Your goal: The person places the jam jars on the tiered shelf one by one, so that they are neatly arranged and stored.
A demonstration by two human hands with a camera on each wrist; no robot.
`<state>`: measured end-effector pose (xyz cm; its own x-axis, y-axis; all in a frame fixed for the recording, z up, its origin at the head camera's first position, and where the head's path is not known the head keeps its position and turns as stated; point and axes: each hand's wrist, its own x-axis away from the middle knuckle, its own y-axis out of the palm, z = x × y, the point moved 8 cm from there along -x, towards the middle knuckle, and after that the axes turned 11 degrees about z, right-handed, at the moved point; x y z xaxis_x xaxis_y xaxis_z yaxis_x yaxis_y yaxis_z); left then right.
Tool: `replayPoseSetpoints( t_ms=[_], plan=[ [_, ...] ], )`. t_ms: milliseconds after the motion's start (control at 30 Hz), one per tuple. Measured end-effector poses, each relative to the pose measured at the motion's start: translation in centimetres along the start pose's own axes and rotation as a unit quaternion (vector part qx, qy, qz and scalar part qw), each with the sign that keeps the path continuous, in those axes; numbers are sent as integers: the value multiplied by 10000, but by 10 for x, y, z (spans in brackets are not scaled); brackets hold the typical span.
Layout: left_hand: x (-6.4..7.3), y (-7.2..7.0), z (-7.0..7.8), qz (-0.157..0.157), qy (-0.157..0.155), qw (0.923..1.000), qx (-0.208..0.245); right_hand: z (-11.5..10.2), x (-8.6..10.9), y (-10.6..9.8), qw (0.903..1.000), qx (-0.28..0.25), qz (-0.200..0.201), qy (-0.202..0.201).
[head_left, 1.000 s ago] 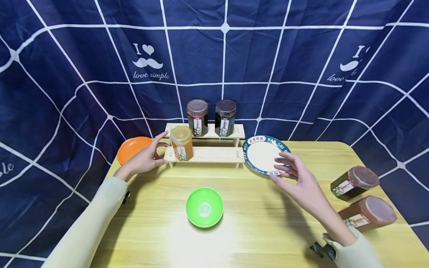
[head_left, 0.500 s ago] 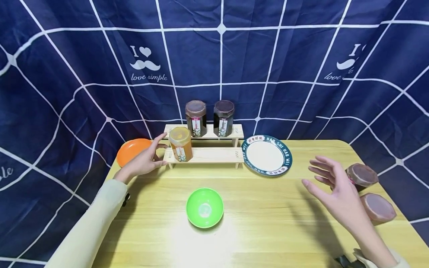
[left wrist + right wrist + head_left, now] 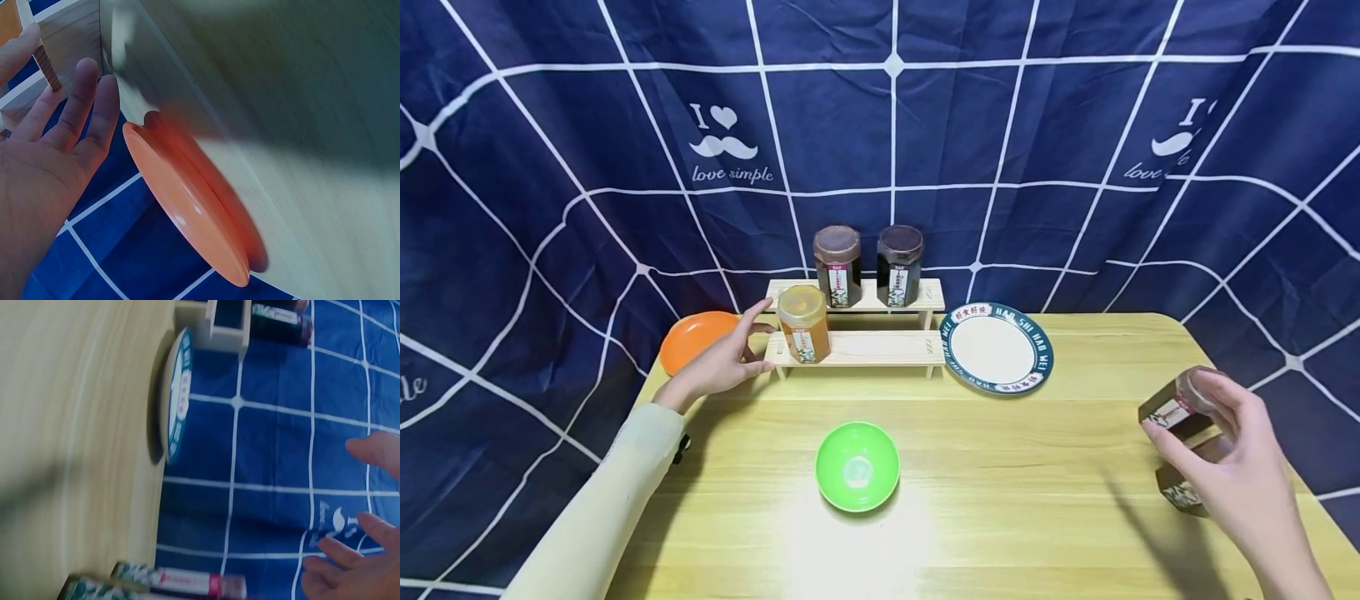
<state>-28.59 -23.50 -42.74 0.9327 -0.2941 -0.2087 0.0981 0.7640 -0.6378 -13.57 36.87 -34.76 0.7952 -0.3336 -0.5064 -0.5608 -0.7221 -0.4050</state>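
A two-tier wooden rack (image 3: 880, 346) stands at the back. My left hand (image 3: 718, 362) holds its left end, the thumb at the lower tier's front corner and the index finger farther back. In the left wrist view, the end-grain edge of a plank (image 3: 45, 65) lies between that thumb and index finger. An amber jar (image 3: 805, 325) sits on the lower tier, two dark jars (image 3: 838, 267) on the upper. At far right, my right hand (image 3: 1243, 450) hovers over two more dark jars, the farther jar (image 3: 1168, 412) and the nearer one (image 3: 1180, 492), its thumb and fingers spread apart, holding nothing.
A green bowl (image 3: 831, 467) rests mid-table. Right of the rack lies a white plate (image 3: 992, 350) with a teal lettered rim; an orange plate (image 3: 688, 342) is at the left, behind my forearm. A blue gridded cloth (image 3: 1037, 142) hangs around the table's back and sides.
My right hand has travelled rightward from over the white plate to the two jars at the right. My left hand stays at the rack's end.
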Motion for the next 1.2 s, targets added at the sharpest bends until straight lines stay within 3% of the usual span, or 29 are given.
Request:
replayPoseSetpoints(
  t_ms=[233,333,500,667,767,900,1200],
  plan=[
    [0,1,0,13,-34,10000,-24,28,6,-32,9900,1263,413,469],
    [0,1,0,-1,-33,10000,8,41,9,-43,9857,1456,571,629],
    [0,1,-3,16,-50,10000,26,62,13,-50,9852,1444,515,770],
    [1,1,-3,12,-47,10000,84,88,19,-50,9877,1007,427,1115],
    [1,2,-2,9,-39,9999,127,100,23,-49,9899,794,357,1116],
    [1,2,-2,1,-45,9999,124,110,27,-50,9930,687,164,942],
    [0,1,-2,-4,-65,9999,147,120,32,-51,9937,440,13,1029]
  ],
)
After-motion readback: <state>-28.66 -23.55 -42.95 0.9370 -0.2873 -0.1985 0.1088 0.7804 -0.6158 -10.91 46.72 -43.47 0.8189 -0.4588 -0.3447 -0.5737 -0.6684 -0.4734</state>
